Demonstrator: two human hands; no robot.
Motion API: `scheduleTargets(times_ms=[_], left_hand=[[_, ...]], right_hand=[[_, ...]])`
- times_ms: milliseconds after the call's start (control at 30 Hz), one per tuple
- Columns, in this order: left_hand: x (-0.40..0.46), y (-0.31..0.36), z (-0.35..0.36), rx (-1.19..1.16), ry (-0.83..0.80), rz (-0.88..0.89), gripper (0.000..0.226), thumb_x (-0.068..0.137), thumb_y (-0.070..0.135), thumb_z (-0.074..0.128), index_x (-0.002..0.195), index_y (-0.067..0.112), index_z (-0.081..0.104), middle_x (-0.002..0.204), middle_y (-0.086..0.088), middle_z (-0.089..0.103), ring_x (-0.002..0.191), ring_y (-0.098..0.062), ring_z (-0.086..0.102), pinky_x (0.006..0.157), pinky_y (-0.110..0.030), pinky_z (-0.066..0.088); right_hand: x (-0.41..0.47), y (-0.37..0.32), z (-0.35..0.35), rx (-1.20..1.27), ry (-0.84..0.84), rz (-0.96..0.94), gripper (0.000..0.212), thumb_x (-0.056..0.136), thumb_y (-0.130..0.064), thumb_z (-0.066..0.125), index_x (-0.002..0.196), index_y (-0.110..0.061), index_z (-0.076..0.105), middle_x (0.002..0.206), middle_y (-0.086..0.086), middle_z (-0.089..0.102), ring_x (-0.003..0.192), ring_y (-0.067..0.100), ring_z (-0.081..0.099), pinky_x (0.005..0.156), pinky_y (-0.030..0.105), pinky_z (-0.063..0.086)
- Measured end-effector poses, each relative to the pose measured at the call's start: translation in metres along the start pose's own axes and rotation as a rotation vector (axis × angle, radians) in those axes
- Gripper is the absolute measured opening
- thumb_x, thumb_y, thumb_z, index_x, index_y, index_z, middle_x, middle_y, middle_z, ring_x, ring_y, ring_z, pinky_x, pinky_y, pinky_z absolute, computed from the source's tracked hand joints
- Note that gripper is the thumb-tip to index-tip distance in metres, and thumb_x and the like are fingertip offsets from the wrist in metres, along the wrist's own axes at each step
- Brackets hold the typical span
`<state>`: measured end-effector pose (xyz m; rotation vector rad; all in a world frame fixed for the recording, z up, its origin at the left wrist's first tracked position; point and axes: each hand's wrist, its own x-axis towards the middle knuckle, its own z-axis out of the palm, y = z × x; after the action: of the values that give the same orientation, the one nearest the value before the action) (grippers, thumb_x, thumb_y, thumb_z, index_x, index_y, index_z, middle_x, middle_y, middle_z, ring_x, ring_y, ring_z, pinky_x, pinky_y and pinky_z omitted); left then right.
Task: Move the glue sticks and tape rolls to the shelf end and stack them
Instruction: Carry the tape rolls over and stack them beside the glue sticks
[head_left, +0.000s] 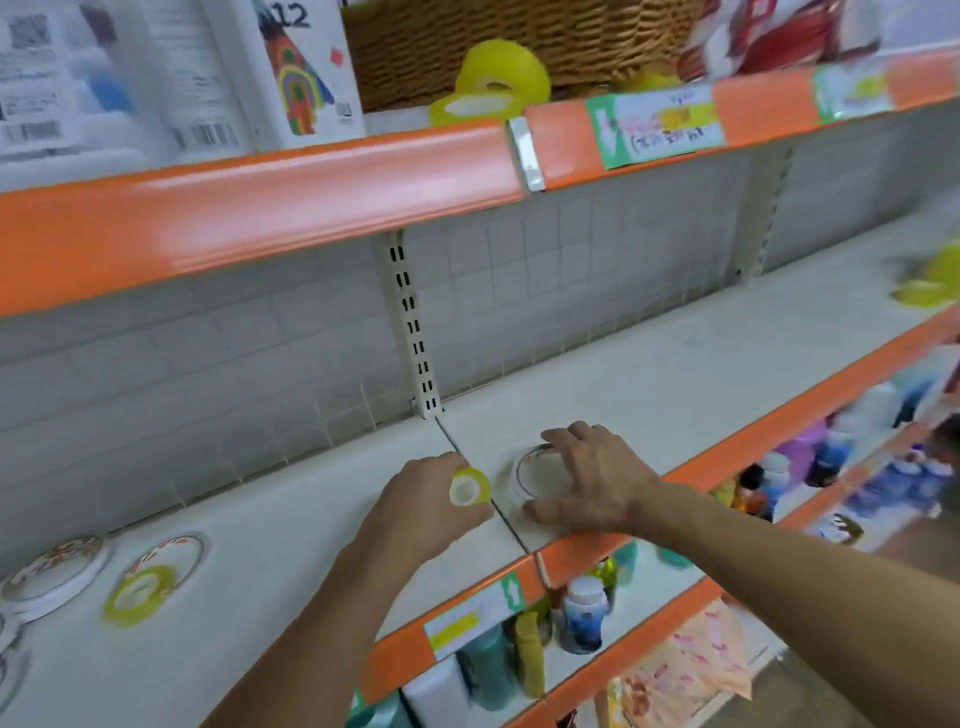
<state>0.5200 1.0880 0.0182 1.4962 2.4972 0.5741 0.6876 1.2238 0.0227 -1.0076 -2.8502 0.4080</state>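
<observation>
My left hand (423, 501) grips a small yellow tape roll (469, 487) just above the white shelf (649, 374). To its right, my right hand (592, 480) rests over a flat clear tape roll (535, 475) lying on the shelf, fingers curved around its rim. Another yellow tape roll (139, 594) lies on a clear roll (174, 553) at the shelf's left, beside a white clear roll (54, 571). A blurred yellow roll (930, 283) sits at the far right of the shelf. More yellow rolls (501, 78) lie on the upper shelf.
An orange-edged upper shelf (260, 208) overhangs, carrying a wicker basket (519, 36) and boxed goods (306, 67). Below the working shelf stand bottles (584, 613) and colourful packages (810, 452). A slotted upright (413, 332) splits the tiled back wall.
</observation>
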Motion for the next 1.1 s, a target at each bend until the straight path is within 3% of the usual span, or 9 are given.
scheduleTargets(times_ms=[233,433,767,1100], left_hand=[[0.054,0.088,0.040,-0.001,-0.033,0.109,0.063,0.077,0.054,0.074,0.131,0.027,0.056,0.126,0.004,0.060,0.112,-0.017,0.057,0.091,-0.029,0.048],[0.099,0.162,0.072,-0.007,-0.025,0.161,0.061,0.075,0.059,0.072,0.126,0.030,0.057,0.120,0.009,0.063,0.107,-0.013,0.058,0.084,-0.026,0.047],[0.163,0.272,0.125,-0.008,-0.046,0.241,0.065,0.076,0.060,0.071,0.131,0.029,0.055,0.128,0.008,0.062,0.112,-0.014,0.059,0.088,-0.026,0.047],[0.240,0.370,0.173,-0.004,-0.108,0.378,0.061,0.075,0.060,0.071,0.126,0.029,0.057,0.121,0.009,0.064,0.108,-0.014,0.059,0.086,-0.027,0.048]], right_hand=[[-0.013,0.092,-0.033,-0.019,0.028,0.112,0.093,0.076,-0.067,0.065,0.148,-0.016,0.036,0.137,0.008,0.048,0.124,0.028,0.045,0.104,0.038,0.039],[-0.012,0.174,-0.062,-0.009,0.055,0.173,0.091,0.073,-0.069,0.064,0.144,-0.016,0.041,0.132,0.007,0.051,0.119,0.027,0.048,0.101,0.039,0.042],[-0.016,0.295,-0.101,-0.039,0.116,0.232,0.091,0.074,-0.068,0.066,0.144,-0.014,0.042,0.131,0.008,0.051,0.117,0.029,0.049,0.099,0.039,0.043],[-0.010,0.404,-0.125,-0.003,0.177,0.344,0.091,0.072,-0.067,0.066,0.142,-0.014,0.044,0.124,0.007,0.054,0.115,0.028,0.051,0.098,0.039,0.044]])
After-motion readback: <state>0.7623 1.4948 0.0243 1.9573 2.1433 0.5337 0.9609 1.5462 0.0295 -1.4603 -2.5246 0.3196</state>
